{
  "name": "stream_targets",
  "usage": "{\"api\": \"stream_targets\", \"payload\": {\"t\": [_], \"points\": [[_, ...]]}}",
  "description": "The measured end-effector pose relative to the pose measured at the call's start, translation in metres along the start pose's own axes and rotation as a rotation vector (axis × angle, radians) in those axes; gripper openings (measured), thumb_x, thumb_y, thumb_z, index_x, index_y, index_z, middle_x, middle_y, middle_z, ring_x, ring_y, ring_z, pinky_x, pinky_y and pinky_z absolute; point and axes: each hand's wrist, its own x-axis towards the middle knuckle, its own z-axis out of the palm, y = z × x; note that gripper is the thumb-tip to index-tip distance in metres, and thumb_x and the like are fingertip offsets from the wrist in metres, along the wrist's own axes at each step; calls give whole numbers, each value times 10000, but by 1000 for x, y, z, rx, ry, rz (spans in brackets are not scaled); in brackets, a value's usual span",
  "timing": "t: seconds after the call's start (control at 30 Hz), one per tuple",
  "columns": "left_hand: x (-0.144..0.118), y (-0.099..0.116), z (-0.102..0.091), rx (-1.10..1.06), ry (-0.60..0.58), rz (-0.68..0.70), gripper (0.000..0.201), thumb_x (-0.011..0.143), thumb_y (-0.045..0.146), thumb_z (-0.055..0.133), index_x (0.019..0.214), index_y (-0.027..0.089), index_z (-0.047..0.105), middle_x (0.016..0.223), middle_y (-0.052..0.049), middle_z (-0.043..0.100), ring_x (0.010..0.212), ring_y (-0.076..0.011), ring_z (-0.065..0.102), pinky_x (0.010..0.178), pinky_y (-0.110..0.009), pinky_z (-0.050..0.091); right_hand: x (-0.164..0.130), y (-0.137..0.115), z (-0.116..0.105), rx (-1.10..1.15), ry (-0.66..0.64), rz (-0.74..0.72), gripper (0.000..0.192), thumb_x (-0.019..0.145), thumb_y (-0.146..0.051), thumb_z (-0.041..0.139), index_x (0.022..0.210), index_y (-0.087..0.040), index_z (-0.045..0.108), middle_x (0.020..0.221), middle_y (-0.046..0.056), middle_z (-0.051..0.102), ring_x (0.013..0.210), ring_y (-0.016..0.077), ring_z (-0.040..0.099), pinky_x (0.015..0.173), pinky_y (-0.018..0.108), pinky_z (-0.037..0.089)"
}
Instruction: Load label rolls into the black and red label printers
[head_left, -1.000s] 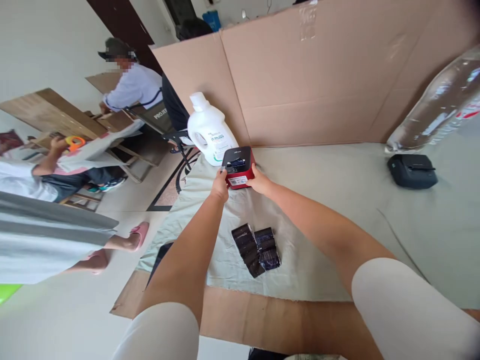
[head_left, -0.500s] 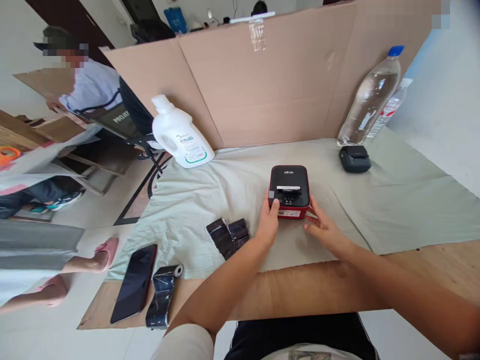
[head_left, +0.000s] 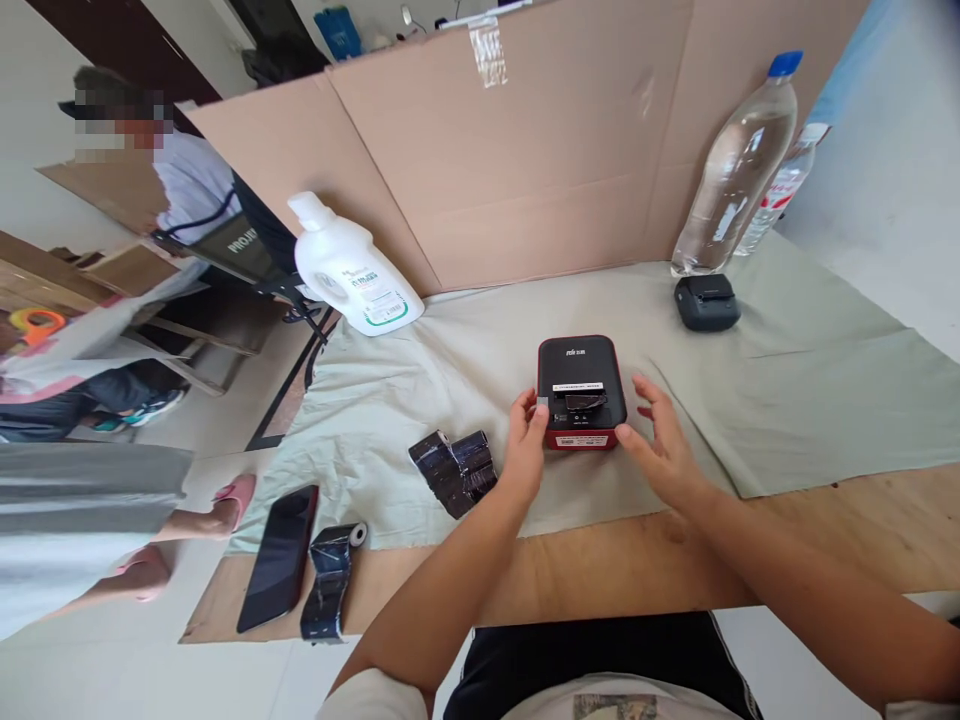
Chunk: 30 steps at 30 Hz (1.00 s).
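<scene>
Black-topped red box [head_left: 579, 395], now apart from jug [head_left: 361, 272]

Prob. makeshift workrm: cardbd divider [head_left: 555, 190], cloth-covered tbl [head_left: 832, 400], seated co-worker [head_left: 195, 170] nr boxes [head_left: 129, 272].

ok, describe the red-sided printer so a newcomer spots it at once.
Find the cardboard wall; the cloth lies before it. The printer sits there between left hand and right hand. Red sides set it apart from the all-black unit by the clear bottles.

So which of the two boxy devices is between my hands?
The red-sided, black-topped device; the all-black one sits apart, by the blue-capped bottle.
</scene>
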Motion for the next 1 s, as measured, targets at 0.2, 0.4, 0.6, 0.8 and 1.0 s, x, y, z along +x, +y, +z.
{"api": "stream_targets", "payload": {"t": [0.2,0.4,0.6,0.8,1.0], "points": [[45,5,-9,-101,-180,100,598,731,185,506,1316,269,595,1614,1,326,1506,-245,269,1159,-376,378,35,-7,16,-131,128,-246,156,910,-318,504,899,-236,636,1324,109,595,1305,293,487,1128,560,370],[45,5,0,-312,-277,70,724,624,168,507,1339,258,571,1632,29,282,1521,-280,200,1193,-396,315,27,5,38,-33,184,-186,394,787,-172,504,1172,-217,578,1506,130,428,1406,326,386,1126,610,339],[40,6,8,-385,-196,67,956,652,131,552,1527,353,237,1606,-11,329,1473,-247,322,1172,-401,340,25,4,40,23,170,-185,520,799,-146,470,1307,-246,519,1592,88,316,1468,311,311,1174,611,288],[37,0,10,-370,-155,100,815,715,182,564,1483,336,341,1594,-20,346,1494,-244,285,1199,-407,305,22,13,41,72,185,-256,562,910,-301,481,1458,-241,374,1590,123,309,1472,324,306,1177,621,289],[29,-10,9,-257,-125,152,474,891,412,508,1333,246,543,1551,-61,411,1487,-263,294,1224,-443,255,23,20,38,38,179,-349,496,879,-599,530,1212,-231,527,1408,152,488,1349,356,444,1100,630,372]]}}
